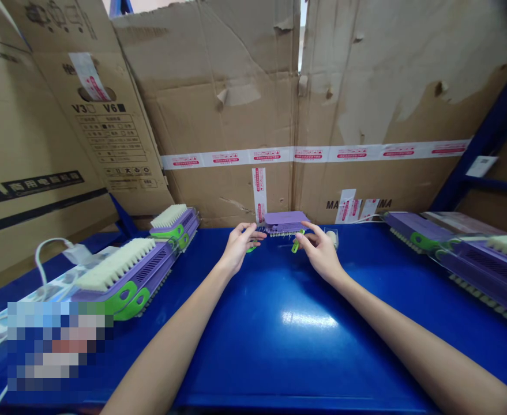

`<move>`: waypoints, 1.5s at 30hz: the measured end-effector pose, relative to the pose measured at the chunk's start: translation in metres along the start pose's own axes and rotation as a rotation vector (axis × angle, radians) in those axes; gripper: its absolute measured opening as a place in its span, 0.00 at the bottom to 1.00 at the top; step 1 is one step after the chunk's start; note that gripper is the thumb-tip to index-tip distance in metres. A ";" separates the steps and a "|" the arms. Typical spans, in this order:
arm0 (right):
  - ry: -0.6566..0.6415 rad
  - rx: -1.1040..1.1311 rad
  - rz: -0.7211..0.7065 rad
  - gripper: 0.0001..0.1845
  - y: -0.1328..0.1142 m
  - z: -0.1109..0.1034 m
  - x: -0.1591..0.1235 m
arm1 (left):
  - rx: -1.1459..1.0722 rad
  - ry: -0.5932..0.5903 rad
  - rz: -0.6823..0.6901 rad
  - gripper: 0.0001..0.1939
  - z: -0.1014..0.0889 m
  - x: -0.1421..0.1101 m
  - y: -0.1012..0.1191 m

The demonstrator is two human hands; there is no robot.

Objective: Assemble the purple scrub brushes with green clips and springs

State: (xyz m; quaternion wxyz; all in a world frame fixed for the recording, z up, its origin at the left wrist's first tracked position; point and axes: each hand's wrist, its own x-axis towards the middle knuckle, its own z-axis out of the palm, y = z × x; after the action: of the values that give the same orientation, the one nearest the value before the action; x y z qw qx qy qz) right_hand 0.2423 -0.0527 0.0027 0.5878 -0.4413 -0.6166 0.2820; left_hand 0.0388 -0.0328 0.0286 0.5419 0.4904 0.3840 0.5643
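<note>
A purple brush (pixel 285 218) lies bristles down at the back of the blue table, between my two hands. My left hand (pixel 237 248) is at its left end, fingers bent towards the thumb. Just under those fingers shows a green piece (pixel 252 249); whether they grip it is unclear. My right hand (pixel 321 252) is at the brush's right end, with a small bright green piece (pixel 296 242) between thumb and fingers. Thin clear glints, perhaps plastic, show along the brush's front edge. A pale roll (pixel 331 238) stands just behind my right hand.
Purple and green brushes with white bristles lie paired at left (pixel 123 271), farther back (pixel 175 226) and at right (pixel 473 253), seemingly in clear plastic. White cables and a plug (pixel 79 253) sit at left beside a pixelated patch. Cardboard (pixel 231 115) walls the blue table (pixel 253 346).
</note>
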 end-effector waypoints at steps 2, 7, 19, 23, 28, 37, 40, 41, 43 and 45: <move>0.000 0.057 0.052 0.31 0.000 0.000 0.001 | 0.023 -0.029 0.017 0.19 -0.001 -0.001 0.000; 0.010 0.121 0.114 0.28 0.003 -0.002 0.004 | 0.099 -0.095 0.054 0.23 -0.003 -0.001 0.000; -0.011 0.187 0.159 0.24 0.001 -0.001 0.003 | 0.519 -0.114 0.283 0.20 -0.007 0.000 -0.004; -0.029 0.184 0.162 0.22 -0.001 0.000 0.002 | 0.488 -0.079 0.271 0.18 -0.004 -0.001 -0.007; -0.075 0.113 0.189 0.21 -0.003 0.002 0.000 | 0.636 -0.152 0.281 0.16 -0.002 -0.005 -0.008; -0.130 0.003 0.146 0.19 0.003 0.003 -0.002 | 1.249 -0.554 0.444 0.12 0.009 -0.023 -0.004; -0.172 -0.076 0.088 0.20 0.001 0.002 -0.005 | 1.415 -0.546 0.448 0.12 0.014 -0.028 -0.003; -0.194 -0.113 0.062 0.20 0.000 0.002 -0.006 | 1.465 -0.525 0.437 0.13 0.015 -0.028 -0.004; -0.275 -0.190 0.005 0.20 -0.004 0.002 -0.010 | 1.563 -0.454 0.413 0.14 0.016 -0.028 -0.004; -0.404 -0.260 -0.046 0.21 -0.007 0.004 -0.013 | 1.627 -0.376 0.386 0.15 0.015 -0.026 -0.005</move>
State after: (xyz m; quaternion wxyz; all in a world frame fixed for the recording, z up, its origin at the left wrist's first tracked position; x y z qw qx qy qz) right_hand 0.2359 -0.0668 0.0025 0.3970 -0.4337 -0.7626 0.2697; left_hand 0.0527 -0.0596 0.0230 -0.0294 0.8688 0.4830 0.1050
